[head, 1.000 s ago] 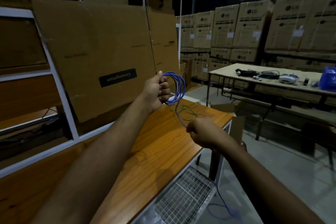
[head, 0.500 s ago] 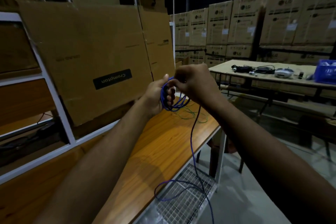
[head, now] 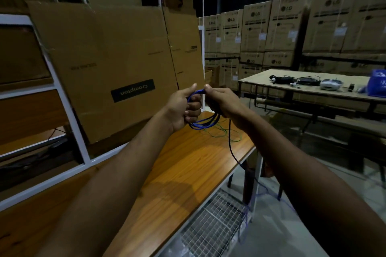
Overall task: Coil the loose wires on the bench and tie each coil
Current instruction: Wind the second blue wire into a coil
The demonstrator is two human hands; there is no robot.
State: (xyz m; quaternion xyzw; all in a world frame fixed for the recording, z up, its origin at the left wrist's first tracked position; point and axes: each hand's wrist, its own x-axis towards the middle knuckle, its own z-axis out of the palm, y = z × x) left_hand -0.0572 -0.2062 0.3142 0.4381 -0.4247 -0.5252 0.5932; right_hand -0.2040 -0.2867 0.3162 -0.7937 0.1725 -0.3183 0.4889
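Right above the far end of the tabletop (head: 188,165), both hands grip the blue wire coil (head: 203,124), left hand (head: 184,108) fisted through its loops, right hand (head: 222,101) pinching the top, the loose tail dropping from the right hand floorward.

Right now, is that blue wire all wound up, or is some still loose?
Partly wound. The left hand holds several loops of blue wire, while a loose tail runs from the right hand down to the floor.
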